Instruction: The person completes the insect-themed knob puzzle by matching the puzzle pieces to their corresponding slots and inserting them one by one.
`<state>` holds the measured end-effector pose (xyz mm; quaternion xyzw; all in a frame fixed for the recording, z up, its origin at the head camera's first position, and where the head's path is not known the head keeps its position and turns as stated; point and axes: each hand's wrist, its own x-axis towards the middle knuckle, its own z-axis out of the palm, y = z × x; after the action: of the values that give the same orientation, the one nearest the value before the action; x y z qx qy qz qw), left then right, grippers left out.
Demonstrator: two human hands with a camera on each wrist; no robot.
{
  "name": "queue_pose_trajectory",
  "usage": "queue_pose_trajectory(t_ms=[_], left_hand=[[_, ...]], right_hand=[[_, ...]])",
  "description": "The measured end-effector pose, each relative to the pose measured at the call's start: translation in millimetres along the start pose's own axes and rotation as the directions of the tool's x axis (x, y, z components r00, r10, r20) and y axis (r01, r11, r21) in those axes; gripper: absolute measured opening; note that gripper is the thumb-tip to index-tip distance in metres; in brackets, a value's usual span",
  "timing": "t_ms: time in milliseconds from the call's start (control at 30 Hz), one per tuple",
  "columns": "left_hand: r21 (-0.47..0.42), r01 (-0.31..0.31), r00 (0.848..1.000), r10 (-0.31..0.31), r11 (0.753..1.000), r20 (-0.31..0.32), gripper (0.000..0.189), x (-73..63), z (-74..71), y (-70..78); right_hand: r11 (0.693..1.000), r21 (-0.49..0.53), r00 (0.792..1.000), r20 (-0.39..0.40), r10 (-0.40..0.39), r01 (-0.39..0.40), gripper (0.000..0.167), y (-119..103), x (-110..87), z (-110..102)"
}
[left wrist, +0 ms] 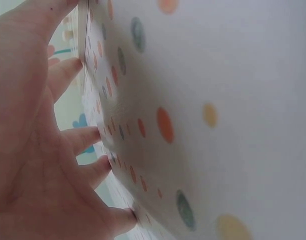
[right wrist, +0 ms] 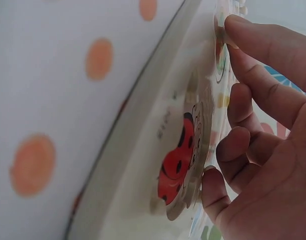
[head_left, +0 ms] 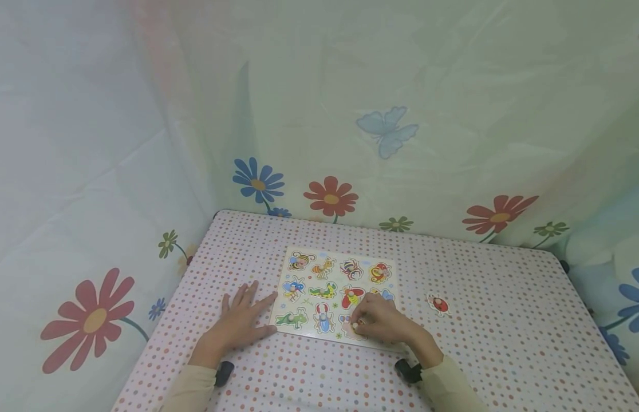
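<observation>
A wooden insect peg puzzle board (head_left: 309,339) lies on the dotted table, several of its colourful pieces in place. My right hand (head_left: 383,321) is over its lower right part, thumb and forefinger pinching the small knob (right wrist: 228,39) of a puzzle piece in the bottom row. Most of that piece is hidden behind the fingers. Below the hand, in the right wrist view, a printed ladybug recess (right wrist: 178,162) shows on the board. My left hand (head_left: 238,320) rests with fingers spread at the board's left edge, fingertips down on the cloth and thumb at the corner.
A loose ladybug piece (head_left: 439,304) lies on the dotted tablecloth (head_left: 505,337) to the right of the board. Behind the table hangs a pale curtain (head_left: 309,103) printed with flowers and a butterfly. Dark wrist straps (head_left: 224,373) show at both cuffs.
</observation>
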<state>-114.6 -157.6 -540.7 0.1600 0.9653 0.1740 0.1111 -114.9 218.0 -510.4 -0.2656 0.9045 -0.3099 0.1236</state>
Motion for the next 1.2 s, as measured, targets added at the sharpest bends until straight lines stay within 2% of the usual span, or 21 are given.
queue_pose_trajectory(t_ms=[233, 367, 500, 633, 967, 1200], left_hand=[[0.001, 0.000, 1.000, 0.000, 1.000, -0.001, 0.077, -0.2, -0.8, 1.2], [0.002, -0.001, 1.000, 0.001, 1.000, -0.001, 0.077, -0.2, -1.3, 1.6], [0.005, 0.000, 1.000, 0.000, 1.000, 0.000, 0.077, 0.2, -1.2, 1.9], [0.009, 0.001, 1.000, -0.001, 1.000, 0.000, 0.077, -0.2, -1.4, 2.2], [0.021, 0.001, 1.000, 0.000, 1.000, -0.007, 0.076, -2.3, -3.2, 3.7], [0.028, 0.002, 1.000, -0.002, 1.000, -0.007, 0.076, -1.8, -2.5, 3.3]], right_hand=[[1.000, 0.006, 1.000, -0.008, -0.008, 0.008, 0.012, 0.4, -0.6, 0.5], [0.998, 0.064, 1.000, -0.015, -0.003, 0.004, 0.012, 4.3, -1.6, 0.9], [0.986, 0.163, 0.998, -0.058, 0.033, -0.024, 0.013, 8.0, -4.8, -3.6], [0.981, 0.186, 0.990, -0.118, 0.075, -0.053, 0.012, 14.4, -8.2, -10.6], [0.980, 0.177, 0.955, -0.261, 0.140, -0.096, 0.013, 31.0, -25.2, -34.8], [0.966, 0.169, 0.907, -0.342, 0.246, -0.198, 0.017, 41.5, -42.7, -52.2]])
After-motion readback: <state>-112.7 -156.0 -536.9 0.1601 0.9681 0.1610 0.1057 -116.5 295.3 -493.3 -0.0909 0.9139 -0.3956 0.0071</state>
